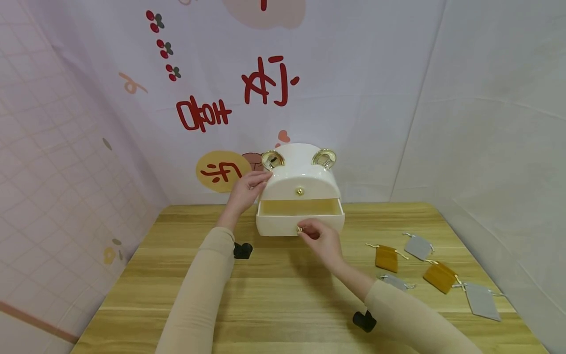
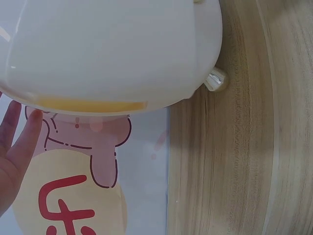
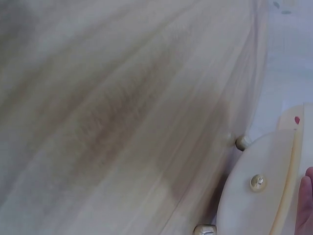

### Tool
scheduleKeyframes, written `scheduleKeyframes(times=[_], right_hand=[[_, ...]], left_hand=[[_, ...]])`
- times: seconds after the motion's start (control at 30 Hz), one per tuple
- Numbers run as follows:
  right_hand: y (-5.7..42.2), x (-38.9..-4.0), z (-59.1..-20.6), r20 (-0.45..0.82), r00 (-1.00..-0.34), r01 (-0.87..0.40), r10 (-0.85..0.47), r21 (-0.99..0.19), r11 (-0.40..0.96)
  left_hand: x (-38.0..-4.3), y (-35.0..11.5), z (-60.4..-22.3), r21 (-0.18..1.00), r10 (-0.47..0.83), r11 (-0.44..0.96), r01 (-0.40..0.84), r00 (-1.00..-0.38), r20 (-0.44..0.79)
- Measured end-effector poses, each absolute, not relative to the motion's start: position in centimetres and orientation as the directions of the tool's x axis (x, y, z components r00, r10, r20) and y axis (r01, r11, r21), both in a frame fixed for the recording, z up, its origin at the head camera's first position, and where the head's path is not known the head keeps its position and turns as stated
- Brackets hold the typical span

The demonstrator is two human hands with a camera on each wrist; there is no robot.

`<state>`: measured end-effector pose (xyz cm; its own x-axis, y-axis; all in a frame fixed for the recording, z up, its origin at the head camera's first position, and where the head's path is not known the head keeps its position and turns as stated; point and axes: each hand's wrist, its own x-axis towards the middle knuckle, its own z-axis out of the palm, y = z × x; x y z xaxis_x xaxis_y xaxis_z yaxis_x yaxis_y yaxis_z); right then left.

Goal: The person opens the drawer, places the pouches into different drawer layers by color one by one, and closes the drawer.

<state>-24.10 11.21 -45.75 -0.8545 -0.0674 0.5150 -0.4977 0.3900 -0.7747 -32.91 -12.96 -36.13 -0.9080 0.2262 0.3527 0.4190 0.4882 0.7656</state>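
A white, round-topped drawer box (image 1: 305, 164) with gold ear-like ornaments stands at the back of the table. Its lower drawer (image 1: 276, 226) is pulled out, showing a yellowish inside. My left hand (image 1: 247, 189) rests its fingertips at the box's upper left side, below the ear. In the left wrist view its fingers (image 2: 24, 142) reach the white edge. My right hand (image 1: 323, 241) is at the drawer front, fingertips overlapping the gold knob (image 1: 299, 229) in the head view. In the right wrist view, that knob (image 3: 258, 182) shows uncovered, with bent fingers (image 3: 305, 200) beside it at the frame edge.
Small drawstring pouches lie at the table's right: an orange one (image 1: 386, 258), another orange one (image 1: 440, 278), and several grey ones, such as one near the right edge (image 1: 483, 301). A white printed cloth (image 1: 353, 98) hangs behind the wooden table (image 1: 274, 305).
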Motion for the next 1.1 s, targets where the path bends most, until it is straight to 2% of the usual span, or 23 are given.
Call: scheduleKeyframes(times=[0.73, 1.1], right_hand=[[11.8, -22.1, -46.1, 0.577, -0.811, -0.564, -0.098, -0.727, 0.391], [11.6, -21.1, -45.7, 0.579, -0.805, -0.585, -0.131, -0.735, 0.344]], left_hand=[[-32.9, -12.9, -36.1, 0.771, 0.220, 0.492, 0.405, -0.914, 0.340], [-33.0, -13.0, -36.3, 0.769, 0.232, 0.478, 0.423, -0.906, 0.354]])
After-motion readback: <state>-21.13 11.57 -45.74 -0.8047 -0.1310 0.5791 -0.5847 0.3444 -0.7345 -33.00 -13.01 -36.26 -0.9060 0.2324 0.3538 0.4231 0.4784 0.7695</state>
